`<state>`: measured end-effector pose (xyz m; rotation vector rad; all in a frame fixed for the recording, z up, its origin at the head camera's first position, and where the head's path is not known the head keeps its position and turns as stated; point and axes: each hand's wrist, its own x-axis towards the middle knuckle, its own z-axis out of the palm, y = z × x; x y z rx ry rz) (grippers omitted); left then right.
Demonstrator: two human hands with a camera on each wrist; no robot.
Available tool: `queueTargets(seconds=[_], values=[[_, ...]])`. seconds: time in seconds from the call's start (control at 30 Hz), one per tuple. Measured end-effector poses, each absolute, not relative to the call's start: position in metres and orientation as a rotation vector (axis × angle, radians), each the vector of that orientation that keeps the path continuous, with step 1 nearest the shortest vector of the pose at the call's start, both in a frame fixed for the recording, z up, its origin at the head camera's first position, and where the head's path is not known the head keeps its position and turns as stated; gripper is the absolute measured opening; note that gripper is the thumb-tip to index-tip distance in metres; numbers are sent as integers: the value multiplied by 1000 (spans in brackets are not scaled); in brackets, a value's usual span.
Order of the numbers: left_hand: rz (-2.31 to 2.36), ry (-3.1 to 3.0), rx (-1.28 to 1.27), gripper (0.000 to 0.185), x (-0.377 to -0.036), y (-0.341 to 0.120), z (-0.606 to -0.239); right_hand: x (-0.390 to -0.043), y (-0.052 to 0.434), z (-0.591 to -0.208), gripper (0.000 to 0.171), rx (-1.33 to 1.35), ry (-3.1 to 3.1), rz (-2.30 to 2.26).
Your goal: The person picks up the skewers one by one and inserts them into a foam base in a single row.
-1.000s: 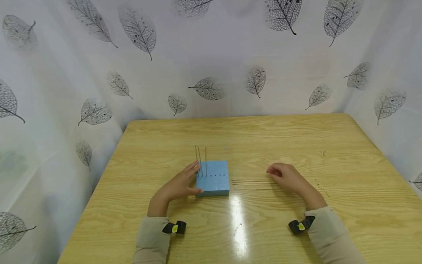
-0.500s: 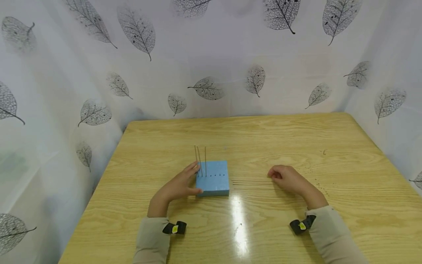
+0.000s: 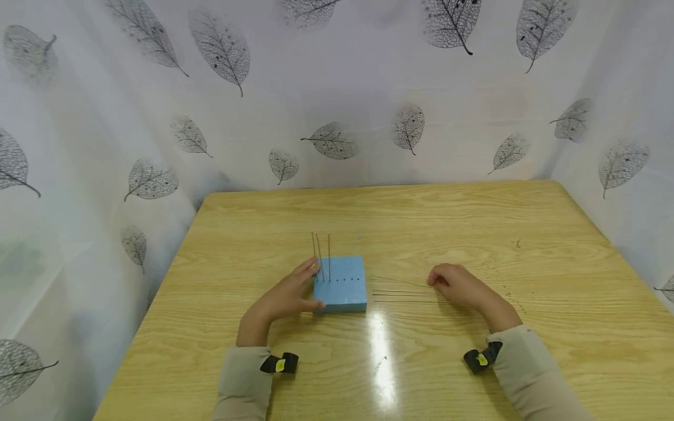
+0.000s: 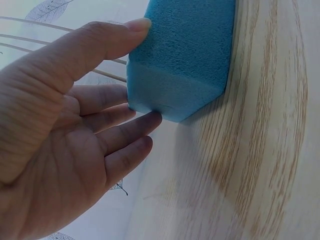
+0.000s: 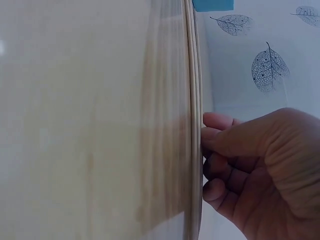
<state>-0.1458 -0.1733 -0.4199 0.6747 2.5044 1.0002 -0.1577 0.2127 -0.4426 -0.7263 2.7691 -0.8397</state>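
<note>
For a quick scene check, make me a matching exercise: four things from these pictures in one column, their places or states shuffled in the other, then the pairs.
Things:
1. foam block
2. upright sticks
3. loose sticks
4. left hand

Places or states:
A. lying flat on the table, at the right hand
B. blue, flat on the table
C. standing in the block's far left part
D. thumb and fingers against the block's left side

Pairs: 1-B, 2-C, 3-A, 4-D

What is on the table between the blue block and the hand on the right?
Thin sticks lie flat on the table between the blue block and the right hand, seen in the head view.
</note>
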Motion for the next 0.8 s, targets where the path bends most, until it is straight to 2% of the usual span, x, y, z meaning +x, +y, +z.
queueTargets(seconds=[0.3, 0.5, 0.8], values=[[991, 2511, 670, 87, -146, -173, -421, -155, 212, -436, 10, -577, 2750, -801], [987, 2511, 681, 87, -146, -174, -422, -156, 210, -430, 12, -653, 2808, -825], [990, 2507, 692, 86, -147, -174, -420, -158, 200, -421, 7, -773, 2931, -935]])
